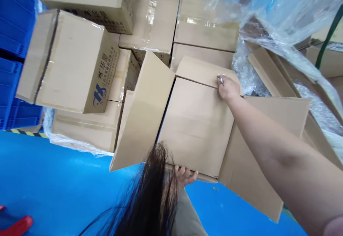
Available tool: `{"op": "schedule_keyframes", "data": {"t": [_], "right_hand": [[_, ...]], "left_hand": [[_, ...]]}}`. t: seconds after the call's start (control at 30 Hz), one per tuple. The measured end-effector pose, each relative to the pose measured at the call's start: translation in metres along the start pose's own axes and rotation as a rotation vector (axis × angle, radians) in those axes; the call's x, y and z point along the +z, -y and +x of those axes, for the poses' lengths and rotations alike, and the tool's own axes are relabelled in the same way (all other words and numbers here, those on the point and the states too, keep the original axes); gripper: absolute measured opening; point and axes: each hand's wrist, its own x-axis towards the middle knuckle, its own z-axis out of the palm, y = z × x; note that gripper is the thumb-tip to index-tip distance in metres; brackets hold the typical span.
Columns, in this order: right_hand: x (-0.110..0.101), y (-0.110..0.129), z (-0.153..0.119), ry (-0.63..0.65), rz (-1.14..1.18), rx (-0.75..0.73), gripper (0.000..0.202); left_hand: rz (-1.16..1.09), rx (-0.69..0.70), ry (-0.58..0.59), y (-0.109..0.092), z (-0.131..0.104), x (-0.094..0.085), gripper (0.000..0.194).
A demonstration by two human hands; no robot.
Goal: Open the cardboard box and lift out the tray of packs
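Observation:
An open cardboard box (144,111) stands in front of me with its flaps folded outward. A flat cardboard sheet (198,125) covers what lies inside. My left hand (184,177) is at the box's near edge, fingers curled over the rim. At the far side, my right hand (229,87) is closed beside the far flap (200,68). A small pale, shiny object (220,80) shows at its fingertips, too small to name. Long dark hair hangs over the lower middle and partly hides my left forearm.
Taped cartons (150,18) stand behind and to the left; one printed carton (72,61) is stacked higher. Blue plastic crates (16,18) rise at far left. Clear plastic wrap (289,11) and loose cardboard (270,71) lie at right. The floor (66,186) is blue.

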Motion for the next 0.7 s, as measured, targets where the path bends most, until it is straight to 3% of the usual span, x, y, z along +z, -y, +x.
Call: {"op": "schedule_keyframes", "data": {"t": [0.13,0.23,0.37,0.47,0.57,0.7], "right_hand": [[-0.009,0.016,-0.056,-0.144,0.149,0.042,0.041],[-0.005,0.022,-0.129,-0.231,0.324,0.067,0.045],[0.018,0.029,-0.248,-0.07,0.427,0.28,0.052],[0.037,0.038,-0.31,0.026,0.446,0.451,0.058],[0.044,0.043,-0.332,-0.037,0.494,0.59,0.057],[0.037,0.034,-0.319,-0.248,0.563,0.757,0.057]], "left_hand": [[0.004,-0.001,-0.06,-0.008,-0.009,-0.023,0.039],[0.017,-0.125,-0.198,-0.012,-0.009,-0.06,0.038],[-0.058,-0.481,-0.494,-0.004,0.009,-0.116,0.051],[-0.138,-0.617,-0.544,-0.002,0.02,-0.141,0.06],[-0.169,-0.619,-0.55,-0.017,0.013,-0.15,0.06],[-0.383,-0.342,-0.486,-0.053,-0.022,-0.157,0.064]]}}
